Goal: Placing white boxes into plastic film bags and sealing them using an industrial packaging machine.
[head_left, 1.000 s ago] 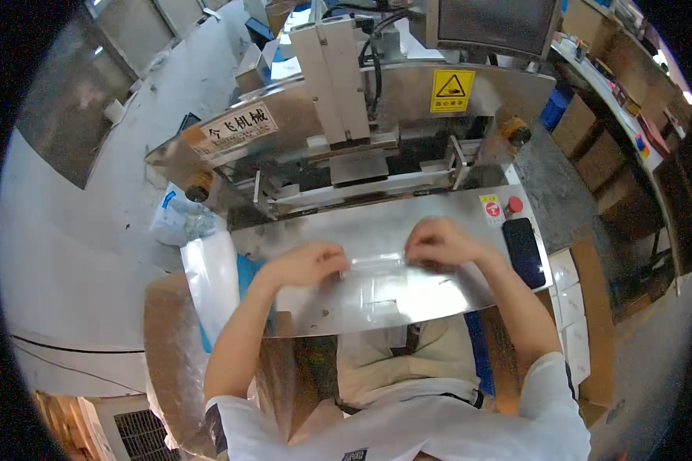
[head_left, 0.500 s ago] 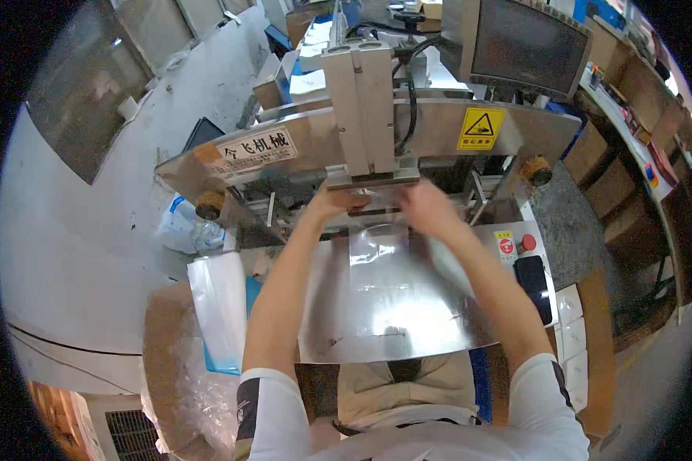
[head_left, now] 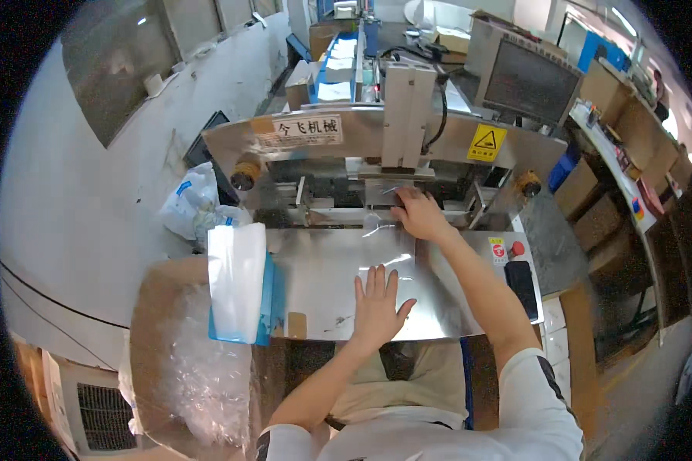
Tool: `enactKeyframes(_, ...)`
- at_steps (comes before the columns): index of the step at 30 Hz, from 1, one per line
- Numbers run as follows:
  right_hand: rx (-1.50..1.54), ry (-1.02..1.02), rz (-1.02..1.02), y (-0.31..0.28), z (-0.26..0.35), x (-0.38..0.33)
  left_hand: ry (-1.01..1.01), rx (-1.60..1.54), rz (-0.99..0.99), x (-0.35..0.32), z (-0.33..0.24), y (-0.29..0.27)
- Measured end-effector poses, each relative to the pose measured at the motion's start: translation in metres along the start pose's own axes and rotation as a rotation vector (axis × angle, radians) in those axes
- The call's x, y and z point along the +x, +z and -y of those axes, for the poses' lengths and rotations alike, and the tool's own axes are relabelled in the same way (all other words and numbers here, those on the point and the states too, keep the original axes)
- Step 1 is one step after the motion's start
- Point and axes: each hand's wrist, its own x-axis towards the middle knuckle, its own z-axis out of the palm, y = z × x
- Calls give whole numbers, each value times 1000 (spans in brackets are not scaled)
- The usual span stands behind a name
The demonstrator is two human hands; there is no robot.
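A clear plastic film [head_left: 384, 244] lies over the shiny metal plate [head_left: 315, 265] and runs up to the machine's press head [head_left: 409, 115]. Toward the near edge of the plate, my left hand [head_left: 377, 313] rests flat on the film with its fingers spread. My right hand [head_left: 423, 217] is farther off, just below the press head, its thumb and fingers closed at the film's far right part. How firmly they grip it is hard to see.
On the left stand a blue box [head_left: 272, 296] with white sheets [head_left: 238, 280] over it and a carton [head_left: 158, 330] of crumpled clear plastic. A black phone [head_left: 521, 290] and a red button [head_left: 518, 248] are at the plate's right. A monitor [head_left: 532, 81] stands behind.
My left hand has come back from under the press head to the near part of the plate and opened flat. My right hand stays near the press head. The view has shifted.
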Motion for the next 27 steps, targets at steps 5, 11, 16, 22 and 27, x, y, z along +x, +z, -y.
enactKeyframes(5, 32, 5, 47, 1, 0, 3, 34, -12, -96, -5, 2, 3)
enactKeyframes(11, 14, -23, -50, -4, -8, 6, 29, -4, -30, -3, -2, 2)
enactKeyframes(16, -81, -30, -85, -10, -7, 14, 7, -31, -112, -2, -3, -1)
enactKeyframes(22, -111, -77, -143, -9, -12, 19, -94, -128, -210, -1, -2, -4)
enactKeyframes(27, -107, -50, -94, -14, -14, 25, -180, -217, -269, -2, 4, -3)
